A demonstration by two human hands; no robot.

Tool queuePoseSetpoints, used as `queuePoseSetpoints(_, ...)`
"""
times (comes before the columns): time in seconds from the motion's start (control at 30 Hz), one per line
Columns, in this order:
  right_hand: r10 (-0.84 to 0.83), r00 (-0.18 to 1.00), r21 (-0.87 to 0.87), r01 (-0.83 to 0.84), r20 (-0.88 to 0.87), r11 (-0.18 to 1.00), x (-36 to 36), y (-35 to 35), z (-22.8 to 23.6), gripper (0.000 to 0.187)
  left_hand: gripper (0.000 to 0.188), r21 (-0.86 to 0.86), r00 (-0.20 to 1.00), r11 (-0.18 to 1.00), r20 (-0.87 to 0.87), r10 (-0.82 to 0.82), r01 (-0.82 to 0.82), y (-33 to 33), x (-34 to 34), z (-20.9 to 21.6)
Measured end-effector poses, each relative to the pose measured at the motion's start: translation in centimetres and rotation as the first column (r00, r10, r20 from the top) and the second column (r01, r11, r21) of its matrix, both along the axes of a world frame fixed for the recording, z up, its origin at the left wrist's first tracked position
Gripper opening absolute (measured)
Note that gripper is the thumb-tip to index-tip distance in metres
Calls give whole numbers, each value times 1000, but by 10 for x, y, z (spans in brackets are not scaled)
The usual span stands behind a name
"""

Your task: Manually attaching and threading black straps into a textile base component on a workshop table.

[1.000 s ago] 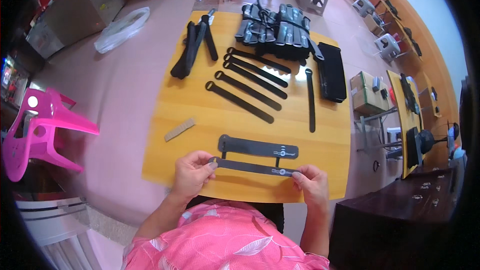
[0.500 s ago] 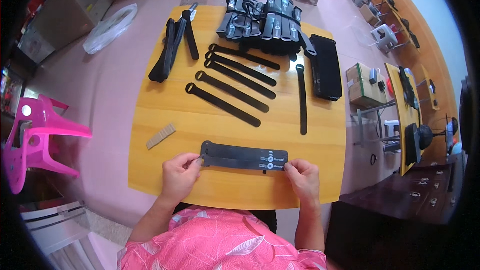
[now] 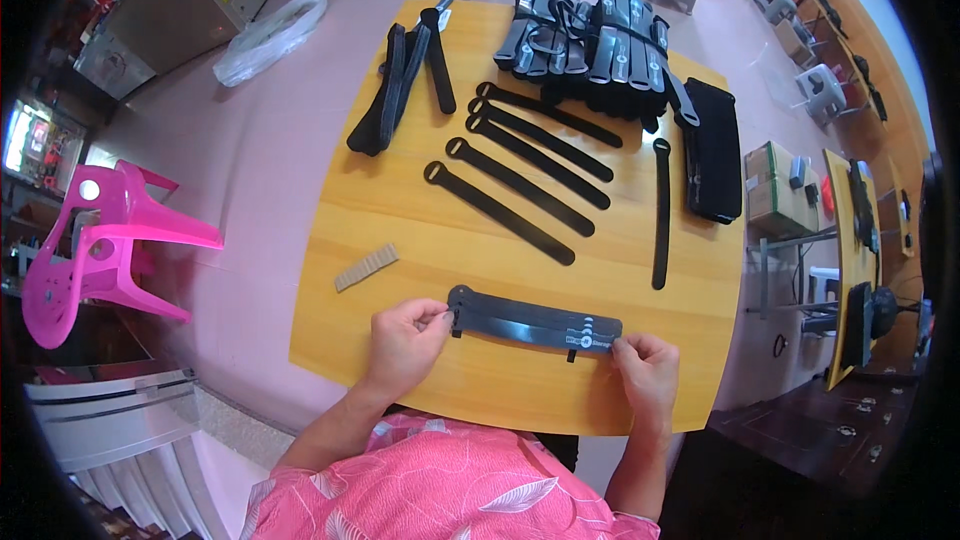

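Stretched between my hands, just above the table's near part, is a small layered set of black hook-and-loop straps (image 3: pixel 530 322) with pale printing toward the right end. My left hand (image 3: pixel 408 345) pinches the rounded end. At the other end, my right hand (image 3: pixel 648 370) has the corner between thumb and fingers. Small dark tabs poke out below the straps. Beyond them, several single black straps (image 3: pixel 520 185) with slotted round ends lie slanted, and one more strap (image 3: pixel 661 220) points toward me on the right.
A tied bundle of grey-black straps (image 3: pixel 630 35) sits at the table's (image 3: pixel 450 250) far side, beside a black stack (image 3: pixel 712 155). Folded black straps (image 3: pixel 385 105) lie far left, a ridged brown strip (image 3: pixel 366 267) nearer. A pink plastic chair (image 3: pixel 130 230) stands left.
The whole view has shifted, so the table appears farther right. In my hands the straps now overlap more: one printed mark shows plainly where two did. Both hands keep their pinch.
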State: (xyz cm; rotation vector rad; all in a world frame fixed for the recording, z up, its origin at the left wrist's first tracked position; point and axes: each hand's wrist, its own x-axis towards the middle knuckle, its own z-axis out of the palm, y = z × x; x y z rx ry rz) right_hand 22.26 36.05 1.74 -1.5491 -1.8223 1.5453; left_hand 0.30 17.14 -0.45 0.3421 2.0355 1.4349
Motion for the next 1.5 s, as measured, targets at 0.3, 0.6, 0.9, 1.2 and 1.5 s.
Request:
queuePoseSetpoints(0.3, 20, 998, 4, -20, 56, 1000, 1, 3, -1, 17, 7, -40, 999, 999, -37, -17, 16, 3, 0, -1)
queuePoseSetpoints(0.6, 30, 997, 61, -34, 65, 998, -1, 0, -4, 18, 5, -64, 994, 998, -105, 10, -17, 3, 0, -6)
queuePoseSetpoints(0.9, 36, 993, 159, -54, 113, 986, -6, -3, 0, 18, 5, -26, 990, 1000, -143, 10, -14, 0, 1, -13)
queuePoseSetpoints(1.2, 68, 992, 167, -86, 110, 982, 0, -1, -3, 15, 5, -17, 983, 1000, -185, -8, 5, -2, 1, -10)
queuePoseSetpoints(1.5, 67, 998, 158, -68, 16, 985, 5, -8, -5, 12, 4, 25, 954, 999, -296, -36, 45, -5, 4, -11)
